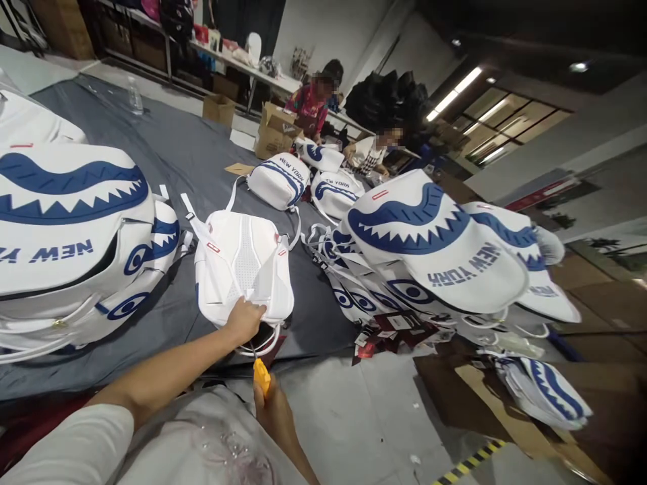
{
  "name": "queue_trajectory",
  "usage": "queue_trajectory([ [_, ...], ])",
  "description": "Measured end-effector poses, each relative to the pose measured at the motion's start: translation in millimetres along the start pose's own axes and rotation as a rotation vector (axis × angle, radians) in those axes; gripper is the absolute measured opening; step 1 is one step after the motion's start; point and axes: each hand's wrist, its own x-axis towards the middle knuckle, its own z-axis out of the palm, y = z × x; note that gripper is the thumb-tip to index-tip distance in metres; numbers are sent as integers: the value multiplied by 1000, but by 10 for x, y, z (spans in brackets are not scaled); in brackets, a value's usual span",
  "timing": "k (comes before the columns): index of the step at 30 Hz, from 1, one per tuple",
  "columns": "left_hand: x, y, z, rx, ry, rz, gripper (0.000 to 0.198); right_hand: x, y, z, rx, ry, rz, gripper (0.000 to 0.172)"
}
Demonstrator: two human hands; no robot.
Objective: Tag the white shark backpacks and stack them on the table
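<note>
A white backpack (247, 256) lies on the dark table cover, its padded back panel and shoulder straps facing up. My left hand (246, 320) is closed on its near end, fingers gripping the fabric close to the carry handle (275, 340). Just below, my right hand (275, 404) is wrapped around an orange-handled tool (261, 377). A thin dark shaft points from that tool toward the bag's near edge; the tip is hard to make out, so its exact kind is unclear.
Stacked white backpacks with blue shark mouths stand at left (75, 195) and right (404, 222). Smaller bags (280, 180) lie farther back. Two people work beyond, near a cardboard box (275, 131). A plastic bottle (135, 96) stands at far left. Cardboard (465, 397) lies lower right.
</note>
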Motion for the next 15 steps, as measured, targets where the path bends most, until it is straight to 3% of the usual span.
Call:
queue_trajectory([
  [2,197,285,-206,-4,57,-2,30,17,-114,-120,127,34,-31,34],
  [5,350,570,-485,-229,277,-77,25,-26,-200,-315,203,184,-120,50],
  [7,308,564,-542,-534,470,-168,28,-89,-162,-370,191,236,-165,56],
  [9,118,412,-462,-723,574,-297,35,-155,-59,-344,170,200,-171,55],
  [12,-417,110,-231,-685,479,-459,34,-213,155,-204,115,88,-112,51],
  [15,-997,-54,-170,-559,152,-436,21,-212,349,-51,48,-57,1,45],
])
